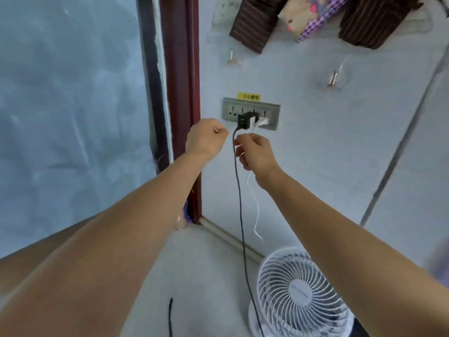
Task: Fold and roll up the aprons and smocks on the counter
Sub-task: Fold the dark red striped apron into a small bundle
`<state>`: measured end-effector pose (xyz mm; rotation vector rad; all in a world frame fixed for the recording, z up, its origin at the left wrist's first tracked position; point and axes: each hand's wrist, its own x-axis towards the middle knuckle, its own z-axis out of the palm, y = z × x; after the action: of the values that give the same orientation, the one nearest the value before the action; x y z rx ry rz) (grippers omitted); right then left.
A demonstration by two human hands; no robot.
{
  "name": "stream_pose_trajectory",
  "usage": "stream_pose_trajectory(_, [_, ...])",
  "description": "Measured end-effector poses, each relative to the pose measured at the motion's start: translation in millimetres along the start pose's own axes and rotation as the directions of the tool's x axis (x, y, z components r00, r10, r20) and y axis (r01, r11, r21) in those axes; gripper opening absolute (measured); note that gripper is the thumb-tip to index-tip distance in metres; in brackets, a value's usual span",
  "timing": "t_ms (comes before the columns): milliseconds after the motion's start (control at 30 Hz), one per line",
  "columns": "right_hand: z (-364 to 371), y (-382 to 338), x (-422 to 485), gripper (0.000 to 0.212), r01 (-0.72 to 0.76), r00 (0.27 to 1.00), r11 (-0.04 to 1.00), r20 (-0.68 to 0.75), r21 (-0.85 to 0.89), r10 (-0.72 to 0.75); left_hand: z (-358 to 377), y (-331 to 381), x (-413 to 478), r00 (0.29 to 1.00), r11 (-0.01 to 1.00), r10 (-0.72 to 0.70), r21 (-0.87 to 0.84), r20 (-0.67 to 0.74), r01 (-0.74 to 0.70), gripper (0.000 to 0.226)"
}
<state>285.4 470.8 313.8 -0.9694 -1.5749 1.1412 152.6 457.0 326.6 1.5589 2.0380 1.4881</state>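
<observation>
Aprons or smocks hang high on the wall: a brown striped one (250,25), a purple checked one with a cartoon patch (313,18), and another brown striped one (374,20). Both my arms reach toward the wall socket below them. My left hand (206,139) is curled, and a short bit of thin white string shows at its fingers. My right hand (255,152) is also curled and pinches thin white strands at its fingertips. What the string belongs to cannot be told.
A grey socket strip (251,110) holds a black charger (245,120) and a white plug (263,121). A black cable (240,203) and a white cable (256,205) hang down from it. A white fan (298,293) stands below. A dark red door frame (179,93) is on the left, and two wall hooks (334,77) are above.
</observation>
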Motion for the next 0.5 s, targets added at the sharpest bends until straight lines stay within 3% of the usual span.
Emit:
stream_pose_trajectory(133, [101, 50, -49, 0.016, -0.142, 0.945, 0.989, 0.293, -0.034, 0.146, -58, -116, -76, 0.972, 0.951, -0.228, 0.228, 0.052, 0.211, 0.013])
stream_pose_trajectory(200, [157, 80, -85, 0.015, -0.188, 0.845, 0.971, 0.480, -0.149, 0.237, -88, -173, -129, 0.931, 0.898, -0.360, 0.294, 0.062, 0.328, 0.016])
stream_pose_trajectory(300, [235, 130, -158, 0.018, -0.212, 0.615, 0.926, 0.694, -0.312, 0.375, -133, -258, -230, 0.805, 0.765, -0.594, 0.321, 0.015, 0.558, 0.020])
stream_pose_trajectory(400, [289, 179, -230, 0.024, -0.192, 0.431, 0.882, 0.771, -0.430, 0.469, -172, -328, -335, 0.682, 0.611, -0.728, 0.383, -0.074, 0.693, 0.025])
stream_pose_trajectory(500, [317, 226, -286, 0.030, -0.031, 0.322, 0.876, 0.825, -0.481, 0.465, -200, -361, -419, 0.572, 0.405, -0.796, 0.529, -0.197, 0.746, 0.030])
